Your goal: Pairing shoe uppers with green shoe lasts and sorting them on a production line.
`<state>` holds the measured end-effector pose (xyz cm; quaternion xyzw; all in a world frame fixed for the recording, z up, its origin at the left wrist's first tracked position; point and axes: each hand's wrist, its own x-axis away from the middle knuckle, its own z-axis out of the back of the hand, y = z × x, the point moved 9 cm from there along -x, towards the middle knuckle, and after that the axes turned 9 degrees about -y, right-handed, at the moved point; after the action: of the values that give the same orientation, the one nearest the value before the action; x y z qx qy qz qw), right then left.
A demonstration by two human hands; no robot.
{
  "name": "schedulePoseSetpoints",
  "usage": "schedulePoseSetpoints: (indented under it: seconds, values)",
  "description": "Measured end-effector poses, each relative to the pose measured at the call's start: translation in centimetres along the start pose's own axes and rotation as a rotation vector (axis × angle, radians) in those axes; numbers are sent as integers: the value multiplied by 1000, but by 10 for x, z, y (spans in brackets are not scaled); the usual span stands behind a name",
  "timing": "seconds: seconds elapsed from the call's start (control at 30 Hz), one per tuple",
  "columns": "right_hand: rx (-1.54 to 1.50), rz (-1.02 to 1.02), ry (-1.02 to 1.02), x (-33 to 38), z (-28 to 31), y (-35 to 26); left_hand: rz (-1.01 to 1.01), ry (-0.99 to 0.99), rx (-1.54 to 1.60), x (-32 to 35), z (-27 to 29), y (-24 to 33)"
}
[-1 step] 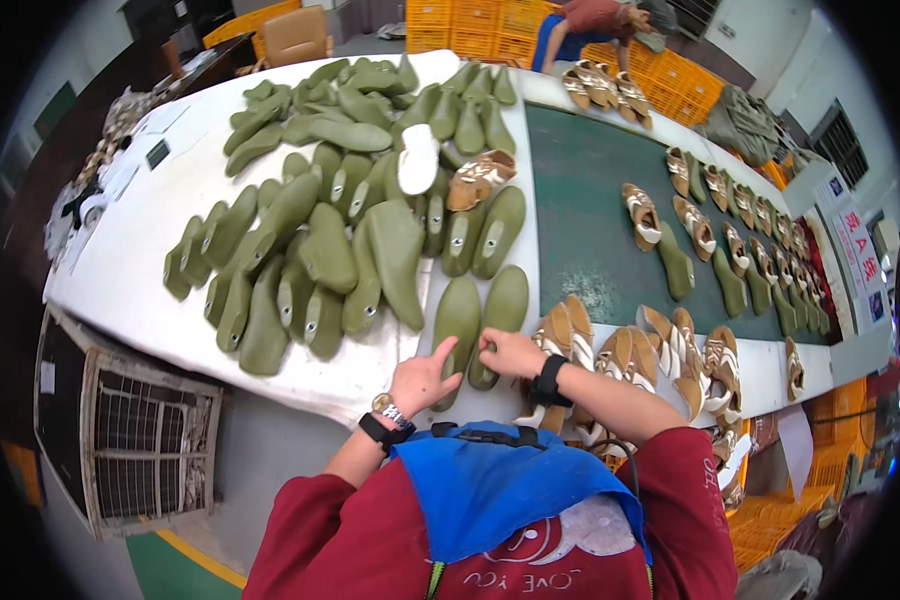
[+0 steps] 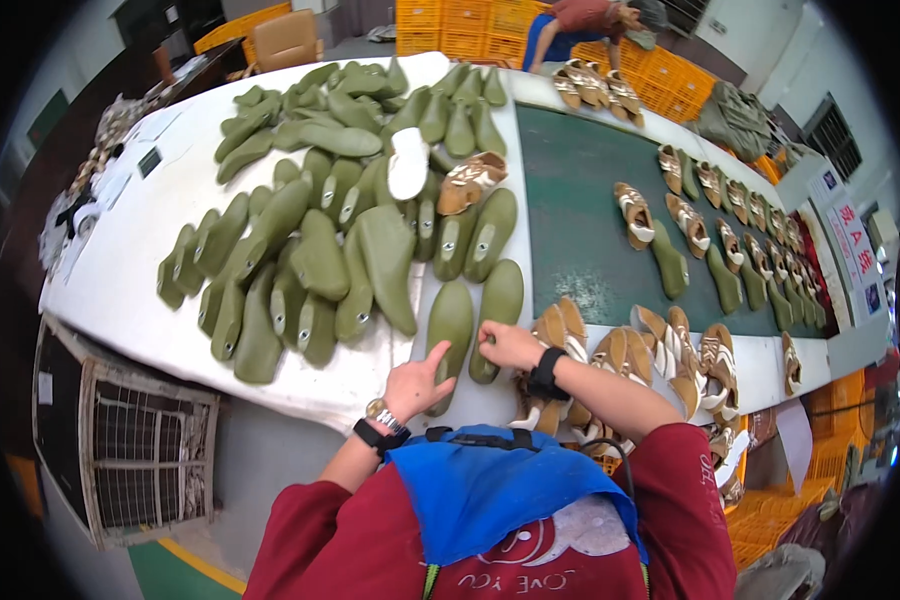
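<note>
Your right hand (image 2: pixel 510 345) pinches the rigid, smooth green shoe last (image 2: pixel 497 315) at its heel; left hand (image 2: pixel 417 385) open, empty, at 8 o'clock

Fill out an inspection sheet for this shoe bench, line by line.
Surface: white table beside a dark green belt.
Job's things: two olive shoe lasts lying side by side at the near edge.
Clutter: piled olive lasts; tan sandals.
Grippers: left hand fingers touching the left last; right hand on the right one.
Cables: nothing seen.
Surroundings: orange crates; another person far off.
</note>
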<state>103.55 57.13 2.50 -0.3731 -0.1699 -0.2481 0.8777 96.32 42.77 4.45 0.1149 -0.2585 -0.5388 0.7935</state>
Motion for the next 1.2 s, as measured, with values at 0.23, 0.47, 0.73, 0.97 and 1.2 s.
schedulePoseSetpoints:
  seconds: [0.23,0.47,0.73,0.97,1.2]
  values:
    - [185,-390,207,-65,140,101,-12,68,109,-6,10,3]
    - [267,-625,219,-65,170,222,33,32,148,-12,10,3]
    - [220,-601,112,-55,182,254,68,39,153,-9,4,1]
    - [470,-462,132,-36,192,199,71,93,169,-14,4,1]
    - [377,-7,129,-72,202,55,59,120,121,-13,10,6]
